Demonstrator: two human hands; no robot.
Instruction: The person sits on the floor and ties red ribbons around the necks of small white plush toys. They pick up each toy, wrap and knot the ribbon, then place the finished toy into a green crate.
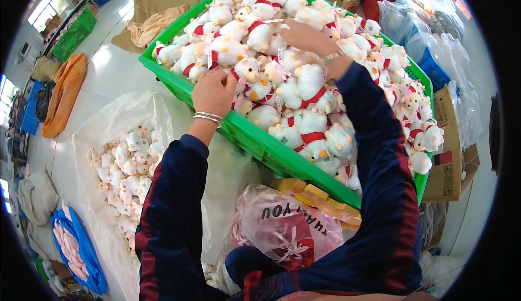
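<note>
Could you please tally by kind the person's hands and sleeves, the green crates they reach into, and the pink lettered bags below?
Hands: 2 (left hand, right hand)
Dark blue sleeves: 2
Green crate: 1
Pink bag: 1
Total: 6

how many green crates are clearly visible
2: the large green crate in front, full of white plush toys, and a smaller-looking one at upper left; others may be hidden.
</note>
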